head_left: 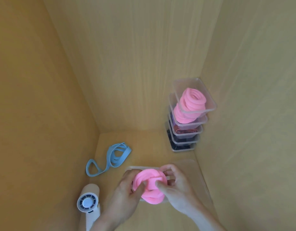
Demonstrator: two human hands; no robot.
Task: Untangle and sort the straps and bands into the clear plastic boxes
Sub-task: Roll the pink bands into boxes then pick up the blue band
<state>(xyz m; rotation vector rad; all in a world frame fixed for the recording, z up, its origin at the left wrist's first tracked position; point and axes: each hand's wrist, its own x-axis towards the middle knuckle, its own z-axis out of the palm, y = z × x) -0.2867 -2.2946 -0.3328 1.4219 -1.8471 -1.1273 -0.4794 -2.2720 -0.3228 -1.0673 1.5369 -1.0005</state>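
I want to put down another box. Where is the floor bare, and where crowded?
Bare floor lies along the back wall, between the blue strap and the box stack. The front is crowded: the left hand and right hand hold the pink band over a clear box, with the fan at left.

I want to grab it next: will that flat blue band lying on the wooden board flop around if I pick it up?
Probably floppy: the flat blue band lies in loose, sagging loops on the wooden board. It looks thin, so it is likely light. Its loops overlap, so it may come up tangled.
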